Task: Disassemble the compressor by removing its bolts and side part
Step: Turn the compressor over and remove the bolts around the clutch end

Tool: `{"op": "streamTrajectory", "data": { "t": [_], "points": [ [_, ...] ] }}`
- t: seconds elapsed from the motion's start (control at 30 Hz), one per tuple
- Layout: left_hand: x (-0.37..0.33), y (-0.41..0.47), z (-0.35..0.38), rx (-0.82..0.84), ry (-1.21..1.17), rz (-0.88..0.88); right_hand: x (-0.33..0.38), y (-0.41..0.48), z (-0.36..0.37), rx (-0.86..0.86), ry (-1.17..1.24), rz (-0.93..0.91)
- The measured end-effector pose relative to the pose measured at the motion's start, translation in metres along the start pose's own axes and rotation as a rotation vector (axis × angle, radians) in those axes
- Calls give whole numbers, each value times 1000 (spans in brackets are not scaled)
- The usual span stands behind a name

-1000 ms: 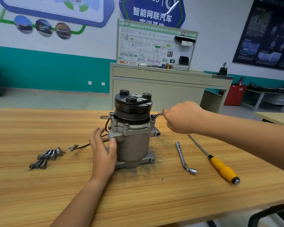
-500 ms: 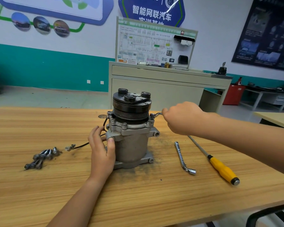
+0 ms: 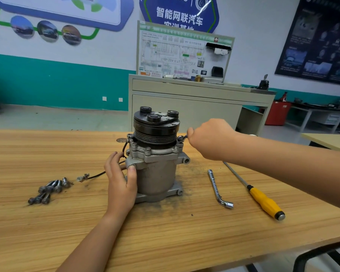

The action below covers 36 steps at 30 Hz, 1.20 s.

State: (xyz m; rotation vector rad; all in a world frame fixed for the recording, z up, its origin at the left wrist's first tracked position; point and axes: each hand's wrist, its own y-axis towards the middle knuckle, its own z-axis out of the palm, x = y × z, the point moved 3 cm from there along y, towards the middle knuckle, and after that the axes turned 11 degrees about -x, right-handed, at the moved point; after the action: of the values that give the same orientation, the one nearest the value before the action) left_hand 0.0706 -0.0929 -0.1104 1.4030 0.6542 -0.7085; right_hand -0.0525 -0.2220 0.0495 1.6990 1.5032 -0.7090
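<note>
Desk (image 3: 165, 242), wood, one; we note its near edge cutting across bottom right, with open board in front of the compressor.
Compressor (image 3: 155, 173), one, upright at mid-desk, black pulley on top.
Left hand (image 3: 120, 183): grip clamped on the compressor's left side, thumb pressing a lug.
Right hand (image 3: 210, 140): grip curled tight round a spanner (image 3: 182, 137), whose tip sits at the flange's top right corner.
Loose bolts (image 3: 47, 190), one heap well left; we cannot count them surely.
Wire (image 3: 82, 177), one, trailing left from the compressor, between hand and heap.
L-wrench (image 3: 217, 188), one, and screwdriver (image 3: 263, 199), one, yellow-handled: both lie right of the compressor, apart, under the right forearm.
Cabinet (image 3: 185, 107), one, behind the desk.
</note>
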Motion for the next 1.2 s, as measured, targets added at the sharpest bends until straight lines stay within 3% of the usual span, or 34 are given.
{"op": "streamTrajectory", "data": {
  "t": [0.23, 0.43, 0.7, 1.2],
  "points": [
    [0, 0, 0, 3, 0, 2, -4, -1, 11, 51, 155, 115],
    [0, 0, -1, 15, -6, -4, -4, 7, 0, -12, 26, -27],
    [0, 0, -2, 12, -12, -45, -14, 2, 17, 36, 305, 103],
    [-1, -1, -5, 16, -14, -50, -9, -5, 17, -12, 197, 82]
  ]
}}
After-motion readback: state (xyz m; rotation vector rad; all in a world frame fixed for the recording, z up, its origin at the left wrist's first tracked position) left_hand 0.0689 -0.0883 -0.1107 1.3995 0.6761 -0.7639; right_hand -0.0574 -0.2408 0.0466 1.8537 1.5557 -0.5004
